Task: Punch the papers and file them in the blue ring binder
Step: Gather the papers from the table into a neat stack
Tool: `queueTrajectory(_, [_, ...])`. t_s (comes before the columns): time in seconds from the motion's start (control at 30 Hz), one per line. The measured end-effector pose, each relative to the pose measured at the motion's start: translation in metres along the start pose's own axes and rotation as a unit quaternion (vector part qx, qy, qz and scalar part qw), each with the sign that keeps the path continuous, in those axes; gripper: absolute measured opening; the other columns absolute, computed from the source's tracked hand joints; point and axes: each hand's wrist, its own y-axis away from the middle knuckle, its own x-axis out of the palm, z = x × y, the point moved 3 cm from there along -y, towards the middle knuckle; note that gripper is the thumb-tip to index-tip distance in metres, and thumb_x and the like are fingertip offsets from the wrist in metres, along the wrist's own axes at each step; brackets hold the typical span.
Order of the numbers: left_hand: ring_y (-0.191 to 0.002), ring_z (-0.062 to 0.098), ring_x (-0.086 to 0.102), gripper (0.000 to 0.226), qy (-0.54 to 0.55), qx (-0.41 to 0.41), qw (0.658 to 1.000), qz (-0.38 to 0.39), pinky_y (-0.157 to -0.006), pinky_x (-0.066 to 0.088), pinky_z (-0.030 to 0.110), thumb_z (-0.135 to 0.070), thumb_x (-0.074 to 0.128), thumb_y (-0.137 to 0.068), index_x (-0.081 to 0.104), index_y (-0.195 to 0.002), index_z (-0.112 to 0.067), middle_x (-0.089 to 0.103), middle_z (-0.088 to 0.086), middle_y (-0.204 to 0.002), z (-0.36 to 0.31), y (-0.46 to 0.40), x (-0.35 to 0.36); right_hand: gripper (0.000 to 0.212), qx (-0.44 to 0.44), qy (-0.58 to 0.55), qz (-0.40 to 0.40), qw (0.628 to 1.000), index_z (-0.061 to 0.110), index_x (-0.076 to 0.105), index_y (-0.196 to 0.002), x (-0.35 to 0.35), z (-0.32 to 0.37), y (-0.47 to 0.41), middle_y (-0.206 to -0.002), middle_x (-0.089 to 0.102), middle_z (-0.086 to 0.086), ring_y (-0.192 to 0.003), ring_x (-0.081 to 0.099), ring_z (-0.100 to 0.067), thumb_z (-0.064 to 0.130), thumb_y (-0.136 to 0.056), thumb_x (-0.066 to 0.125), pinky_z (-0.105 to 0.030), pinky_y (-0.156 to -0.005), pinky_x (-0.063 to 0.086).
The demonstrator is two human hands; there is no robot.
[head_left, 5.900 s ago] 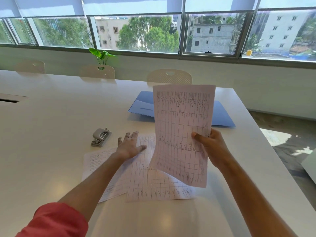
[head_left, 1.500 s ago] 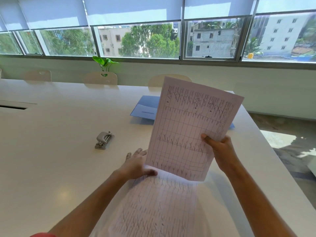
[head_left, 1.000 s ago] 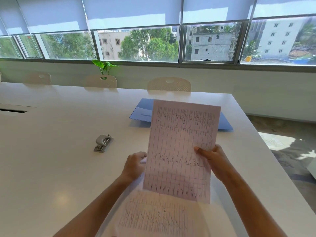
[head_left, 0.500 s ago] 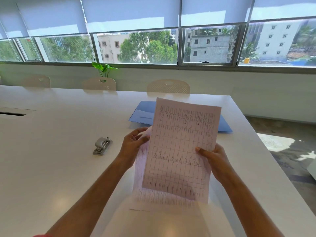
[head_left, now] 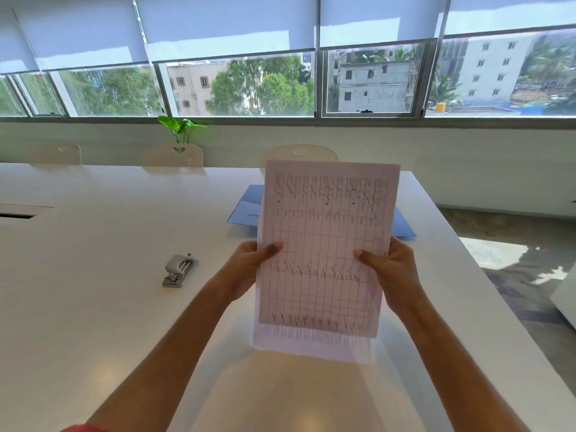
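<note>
I hold a small stack of gridded papers upright above the white table. My left hand grips the stack's left edge and my right hand grips its right edge. The sheets are not squared: a rear sheet sticks out below the front one. The blue ring binder lies flat behind the papers, mostly hidden by them, with one corner showing on the right. A grey hole punch sits on the table to the left of my left hand.
Three beige chairs stand along the table's far side, with a green plant behind them under the windows. The table's right edge drops to the floor. A dark slot is set in the tabletop at far left.
My left hand lifted the remaining sheets off the table and brought them behind the sheet in my right hand. Both hands now hold the gathered stack upright.
</note>
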Motion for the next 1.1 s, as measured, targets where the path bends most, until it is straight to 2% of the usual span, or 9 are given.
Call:
queueTrajectory(0.1, [-0.093, 0.030, 0.071, 0.032, -0.033, 0.051, 0.998, -0.025, -0.073, 0.060, 0.038, -0.035, 0.078, -0.069, 0.072, -0.093, -0.014, 0.075, 0.008, -0.098, -0.015, 0.000, 0.009, 0.020, -0.017, 0.001, 0.007, 1.000, 0.012, 0.068, -0.095, 0.003, 0.009, -0.003, -0.090, 0.077, 0.000, -0.081, 0.074, -0.024, -0.004, -0.082, 0.067, -0.029, -0.064, 0.059])
queueTrajectory(0.23, [-0.088, 0.027, 0.071, 0.006, -0.059, 0.128, 0.987, -0.072, -0.080, 0.058, 0.046, -0.022, 0.070, -0.082, 0.072, -0.087, -0.019, 0.075, -0.002, -0.089, -0.035, 0.002, 0.021, 0.028, -0.065, -0.010, 0.001, 0.998, 0.018, 0.070, -0.088, 0.006, 0.022, -0.006, -0.089, 0.075, 0.003, -0.083, 0.072, -0.023, -0.009, -0.081, 0.065, -0.033, -0.068, 0.060])
queueTrajectory(0.4, [-0.090, 0.030, 0.069, 0.010, -0.072, 0.186, 0.976, -0.091, -0.079, 0.059, 0.043, -0.023, 0.063, -0.081, 0.070, -0.087, -0.019, 0.074, -0.005, -0.089, -0.039, 0.004, 0.024, 0.021, -0.084, -0.007, 0.020, 0.996, 0.020, 0.072, -0.089, 0.010, 0.030, -0.008, -0.091, 0.074, 0.007, -0.087, 0.071, -0.017, 0.009, -0.071, 0.069, -0.027, -0.068, 0.059])
queueTrajectory(0.47, [-0.089, 0.024, 0.070, 0.011, -0.080, 0.165, 0.979, -0.094, -0.078, 0.060, 0.042, -0.021, 0.067, -0.081, 0.069, -0.092, -0.021, 0.074, -0.007, -0.090, -0.028, 0.002, 0.022, 0.022, -0.055, 0.003, 0.033, 0.998, 0.025, 0.072, -0.088, 0.011, 0.022, -0.011, -0.090, 0.074, 0.005, -0.086, 0.071, -0.017, 0.012, -0.071, 0.070, -0.033, -0.070, 0.061])
queueTrajectory(0.57, [-0.086, 0.021, 0.072, 0.014, -0.073, 0.114, 0.984, -0.118, -0.081, 0.058, 0.050, -0.012, 0.068, -0.085, 0.068, -0.098, -0.017, 0.074, -0.003, -0.091, -0.005, -0.001, 0.019, 0.022, 0.011, 0.031, 0.041, 0.999, 0.016, 0.069, -0.095, 0.014, 0.002, -0.014, -0.087, 0.075, 0.003, -0.082, 0.073, -0.017, 0.005, -0.077, 0.075, -0.041, -0.074, 0.061])
queueTrajectory(0.67, [-0.084, 0.021, 0.073, 0.014, -0.058, 0.090, 0.982, -0.153, -0.080, 0.057, 0.052, -0.011, 0.068, -0.084, 0.068, -0.097, -0.015, 0.075, -0.002, -0.089, 0.009, -0.001, 0.018, 0.022, 0.039, 0.041, 0.009, 0.998, 0.019, 0.068, -0.091, 0.016, -0.011, -0.013, -0.080, 0.075, 0.005, -0.076, 0.073, -0.014, 0.000, -0.080, 0.071, -0.044, -0.075, 0.060])
queueTrajectory(0.83, [-0.085, 0.015, 0.071, 0.016, -0.060, 0.175, 0.970, -0.157, -0.069, 0.060, 0.032, -0.017, 0.069, -0.082, 0.074, -0.085, -0.033, 0.074, -0.011, -0.090, -0.009, 0.004, 0.021, 0.022, -0.046, 0.051, -0.019, 0.997, 0.037, 0.072, -0.081, 0.018, 0.013, -0.012, -0.085, 0.074, 0.015, -0.081, 0.071, -0.008, 0.018, -0.071, 0.074, -0.027, -0.064, 0.060])
queueTrajectory(0.93, [-0.093, 0.019, 0.069, 0.020, -0.023, 0.216, 0.963, -0.158, -0.074, 0.059, 0.031, -0.015, 0.069, -0.082, 0.074, -0.090, -0.033, 0.073, -0.007, -0.097, -0.020, 0.004, 0.021, 0.035, -0.090, 0.052, 0.003, 0.995, 0.052, 0.071, -0.081, 0.018, 0.029, -0.014, -0.088, 0.072, 0.024, -0.084, 0.069, -0.002, 0.020, -0.067, 0.074, -0.022, -0.065, 0.059])
queueTrajectory(1.1, [-0.094, 0.021, 0.070, 0.021, 0.068, 0.176, 0.967, -0.172, -0.082, 0.057, 0.043, -0.003, 0.067, -0.083, 0.073, -0.093, -0.021, 0.074, -0.001, -0.096, -0.009, -0.001, 0.021, 0.021, -0.083, 0.124, 0.016, 0.989, 0.032, 0.070, -0.081, 0.015, 0.020, -0.016, -0.087, 0.073, 0.009, -0.084, 0.070, -0.015, 0.011, -0.079, 0.076, -0.027, -0.066, 0.060])
